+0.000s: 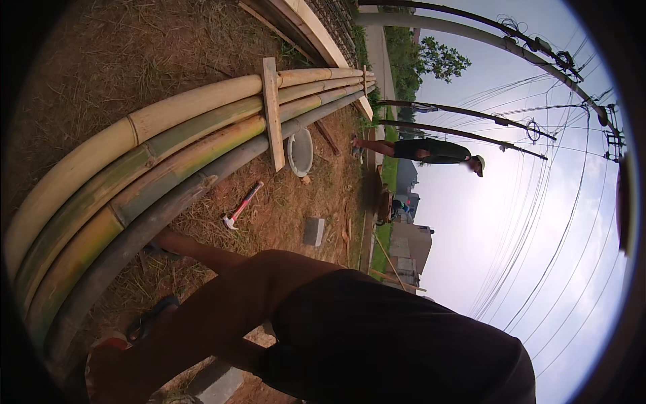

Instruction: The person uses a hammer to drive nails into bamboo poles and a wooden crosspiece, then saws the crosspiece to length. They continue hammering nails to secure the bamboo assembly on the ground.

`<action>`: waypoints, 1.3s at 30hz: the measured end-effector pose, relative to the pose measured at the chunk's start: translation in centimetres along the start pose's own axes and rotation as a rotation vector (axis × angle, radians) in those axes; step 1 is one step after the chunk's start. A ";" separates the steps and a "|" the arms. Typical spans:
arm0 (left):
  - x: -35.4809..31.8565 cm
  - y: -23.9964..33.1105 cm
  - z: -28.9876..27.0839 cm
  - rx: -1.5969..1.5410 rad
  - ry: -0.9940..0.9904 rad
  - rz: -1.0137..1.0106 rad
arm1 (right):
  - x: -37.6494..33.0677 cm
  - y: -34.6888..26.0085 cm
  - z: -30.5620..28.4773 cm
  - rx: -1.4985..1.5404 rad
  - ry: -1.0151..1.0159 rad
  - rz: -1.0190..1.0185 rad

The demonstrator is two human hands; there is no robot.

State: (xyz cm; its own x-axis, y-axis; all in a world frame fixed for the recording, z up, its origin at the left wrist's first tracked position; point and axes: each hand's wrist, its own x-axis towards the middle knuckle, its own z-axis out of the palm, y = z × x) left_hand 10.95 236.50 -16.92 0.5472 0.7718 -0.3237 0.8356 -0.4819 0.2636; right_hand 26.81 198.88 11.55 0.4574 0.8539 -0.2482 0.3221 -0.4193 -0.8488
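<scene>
Neither of my hands can be made out in this view, which lies tilted on its side. Large in the lower part are black clothing (397,337) and bare, bent limbs (249,289) in deep shade; whose they are I cannot tell. A dark sandal (156,315) shows among them. Beside these limbs run several long bamboo poles (195,113), side by side, yellow to green and dark grey. A narrow wooden board (272,111) lies across them. On the dirt near the poles is a claw hammer (243,205) with a red and black handle.
A pale bucket (300,152) stands against the poles, with a grey block (313,231) farther along. Another pale block (215,385) lies at the bottom edge. A person (431,151) in dark clothes and a cap stands farther off. Utility poles (471,34) carry overhead wires.
</scene>
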 end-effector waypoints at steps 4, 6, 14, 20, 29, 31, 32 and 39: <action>-3.0 -2.8 -3.4 -0.055 -0.042 -0.003 | -15.2 0.7 -8.6 0.197 0.340 0.131; -6.9 8.3 -2.1 -0.239 -0.031 -0.168 | -10.2 0.9 -6.1 0.264 0.291 0.138; -9.4 5.6 -3.0 -0.120 0.199 -0.131 | 5.4 -1.0 -2.5 0.102 -0.088 0.121; -10.3 7.5 -4.2 0.001 0.087 -0.213 | -10.6 0.1 -8.4 0.025 -0.042 0.124; -9.6 8.0 -5.1 -0.044 -0.054 -0.277 | 6.7 -4.0 -1.2 0.017 0.067 0.203; -11.0 8.9 -5.3 -0.041 -0.107 -0.302 | 3.8 -1.2 -2.9 0.050 -0.038 0.209; -11.0 9.1 -5.8 -0.037 -0.130 -0.308 | 2.4 -1.2 -4.2 0.063 -0.081 0.247; -10.0 9.6 -6.1 -0.071 -0.162 -0.315 | -5.9 -3.2 -5.5 -0.071 0.002 0.209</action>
State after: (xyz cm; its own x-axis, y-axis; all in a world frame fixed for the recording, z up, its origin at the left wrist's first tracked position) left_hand 13.23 226.67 -5.58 0.2687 0.7995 -0.5373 0.9621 -0.1964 0.1891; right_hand 27.64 193.48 18.35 0.5223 0.7457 -0.4137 0.2782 -0.6076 -0.7439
